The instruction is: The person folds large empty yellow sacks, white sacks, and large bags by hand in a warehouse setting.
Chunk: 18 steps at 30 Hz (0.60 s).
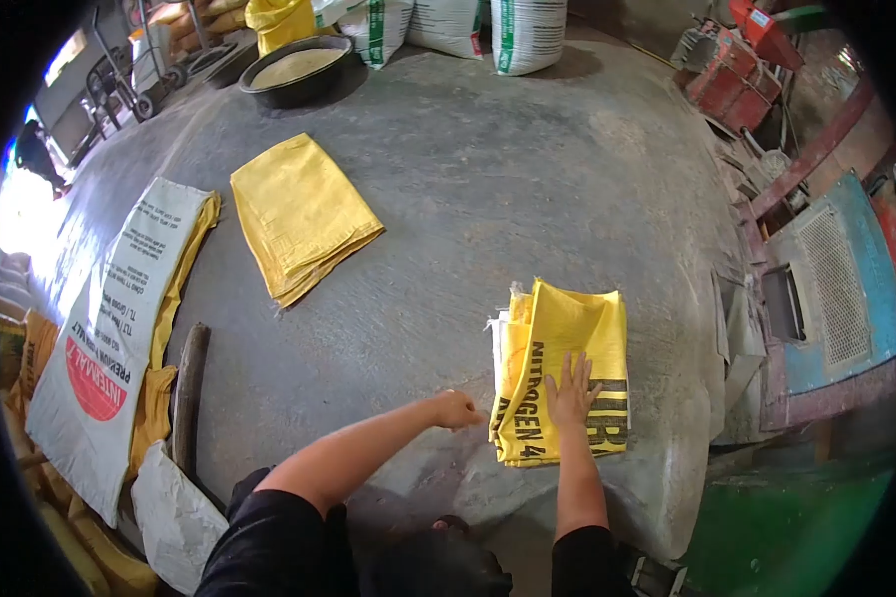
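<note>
A folded yellow sack (pixel 560 373) printed with black lettering is lain flat on the grey concrete floor (pixel 488 189), directly in front of the person. The right hand (pixel 571 390) is pressed flat on its top face, fingers spread, palm down over the print; nothing is pinched by it. The left hand (pixel 456 409) is closed in a loose fist at the sack's near left edge, just beside the layered fold, and whether an edge is caught inside the fist cannot be told. The layers at the left edge are seen slightly fanned and uneven, so the fold could be judged likely to spring open if the flat hand is lifted, since woven plastic is slick and stiff. Layers could also be slid out of line if the palm is dragged rather than pressed, and dust from the floor could be picked up. A second folded sack (pixel 304 214) is lain well apart, further off to the left, and a white printed sack (pixel 105 328) is spread along the left margin. A black basin (pixel 297 68) of grain is stood at the far end.
</note>
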{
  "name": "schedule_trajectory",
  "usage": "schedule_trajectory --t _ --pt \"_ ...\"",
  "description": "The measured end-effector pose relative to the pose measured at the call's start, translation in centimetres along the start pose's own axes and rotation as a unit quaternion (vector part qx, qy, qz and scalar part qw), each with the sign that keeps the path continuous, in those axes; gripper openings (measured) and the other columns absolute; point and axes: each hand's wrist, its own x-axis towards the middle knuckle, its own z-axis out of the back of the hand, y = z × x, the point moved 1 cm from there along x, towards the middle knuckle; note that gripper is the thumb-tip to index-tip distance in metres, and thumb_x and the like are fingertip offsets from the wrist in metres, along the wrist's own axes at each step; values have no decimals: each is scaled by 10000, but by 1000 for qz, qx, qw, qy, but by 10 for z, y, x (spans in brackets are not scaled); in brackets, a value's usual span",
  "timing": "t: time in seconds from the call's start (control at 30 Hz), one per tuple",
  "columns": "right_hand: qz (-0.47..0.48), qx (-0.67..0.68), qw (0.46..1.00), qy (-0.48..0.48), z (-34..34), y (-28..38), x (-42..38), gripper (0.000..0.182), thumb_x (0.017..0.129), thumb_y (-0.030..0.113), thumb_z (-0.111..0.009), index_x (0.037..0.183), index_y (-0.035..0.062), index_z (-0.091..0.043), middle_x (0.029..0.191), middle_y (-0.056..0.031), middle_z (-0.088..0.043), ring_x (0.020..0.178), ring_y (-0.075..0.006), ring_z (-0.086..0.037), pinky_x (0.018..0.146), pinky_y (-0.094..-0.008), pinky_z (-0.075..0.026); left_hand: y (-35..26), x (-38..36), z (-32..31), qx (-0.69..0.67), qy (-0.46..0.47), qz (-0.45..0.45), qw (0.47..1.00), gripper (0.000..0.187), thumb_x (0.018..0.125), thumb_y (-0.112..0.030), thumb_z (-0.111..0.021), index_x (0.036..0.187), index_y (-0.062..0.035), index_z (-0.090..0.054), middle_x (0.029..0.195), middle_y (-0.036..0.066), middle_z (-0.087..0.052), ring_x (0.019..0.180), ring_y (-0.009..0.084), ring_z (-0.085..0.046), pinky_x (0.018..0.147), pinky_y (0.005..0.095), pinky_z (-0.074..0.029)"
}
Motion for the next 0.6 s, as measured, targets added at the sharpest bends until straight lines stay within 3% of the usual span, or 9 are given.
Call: schedule_trajectory --t 0.13,0.2,0.27,0.43,0.5,0.53,0.6 --pt "-20 -29 999 39 7 5 0 627 929 505 -333 1458 221 -151 1521 -79 -69 1399 -266 -62 1079 -582 -84 45 -36 50 16 -84 52 995 522 815 -484 -590 1026 -9 -632 857 131 -669 720 207 -646 705 336 -513" --pt "-22 -41 998 52 14 10 0 630 931 501 -333 1460 219 -138 1524 -67 -53 1402 -252 -46 1086 -570 -86 74 -54 78 69 -137 72 986 554 808 -511 -582 1044 -12 -629 918 158 -663 830 266 -643 775 380 -498" --pt "-38 -49 995 72 20 14 -1 632 933 503 -323 1460 210 -135 1524 -75 -50 1402 -251 -45 1085 -570 -86 99 -74 104 123 -184 93 971 575 806 -522 -575 1068 -12 -619 1031 199 -633 983 328 -596 858 416 -460" --pt "-19 13 997 70 35 20 -4 639 927 447 -408 1453 173 -172 1511 -124 -103 1396 -276 -88 1077 -575 -93 140 -137 152 107 -243 137 954 568 814 -505 -569 1106 -19 -603 1141 216 -584 1079 350 -540 911 417 -427" --pt "-36 103 994 21 32 15 -4 630 908 360 -504 1425 105 -249 1476 -187 -197 1376 -321 -157 1075 -546 -125 161 -164 162 97 -259 145 950 565 817 -499 -566 1114 -20 -599 1155 215 -577 1082 351 -538 914 414 -426" --pt "15 148 988 -34 26 7 -2 596 891 285 -553 1379 36 -319 1433 -234 -269 1348 -358 -221 1070 -506 -167 179 -174 166 92 -276 150 945 560 815 -488 -576 1124 -21 -591 1152 211 -579 1084 351 -535 919 412 -423" --pt "28 150 985 -83 29 8 -4 559 895 225 -545 1359 0 -331 1421 -245 -282 1329 -372 -255 1063 -452 -231 214 -200 168 76 -302 161 937 556 812 -476 -586 1134 -23 -582 1149 208 -580 1086 351 -533 925 409 -420"
